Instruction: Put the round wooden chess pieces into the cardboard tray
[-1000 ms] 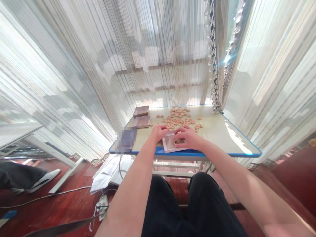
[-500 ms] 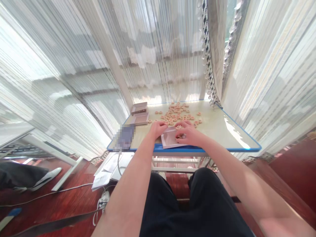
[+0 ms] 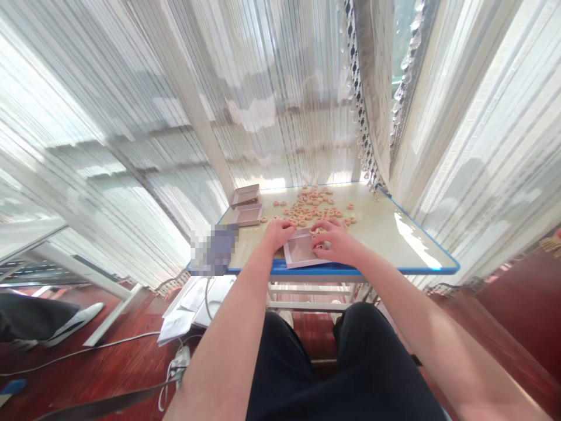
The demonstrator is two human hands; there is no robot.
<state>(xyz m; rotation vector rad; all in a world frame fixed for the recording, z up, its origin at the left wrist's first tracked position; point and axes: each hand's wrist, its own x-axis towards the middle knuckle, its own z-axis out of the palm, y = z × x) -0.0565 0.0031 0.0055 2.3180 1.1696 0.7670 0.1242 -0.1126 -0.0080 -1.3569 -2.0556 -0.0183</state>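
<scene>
A shallow pale box (image 3: 302, 251) lies at the table's front edge. At its far left corner, my left hand (image 3: 279, 233) is closed on the rim. My right hand (image 3: 339, 241) reaches over the box's right side, its fingers curled around several round wooden game pieces (image 3: 321, 246), partly hidden by the fingers. They look like Chinese chess discs with dark and red marks. Just beyond both hands, a loose spread of the same wooden pieces (image 3: 312, 211) covers the middle of the table.
Two more shallow boxes, a nearer one (image 3: 248, 215) and a farther one (image 3: 246, 195), stand at the table's back left. A blurred dark flat object (image 3: 220, 248) lies at the left edge. Sheer curtains (image 3: 280, 128) hang behind the table (image 3: 377, 234). Another person's leg (image 3: 39, 316) shows at left.
The view has shifted slightly. My right hand stays over the box's right side with its fingers moving a little at the pieces; my left hand remains at the box's corner.
</scene>
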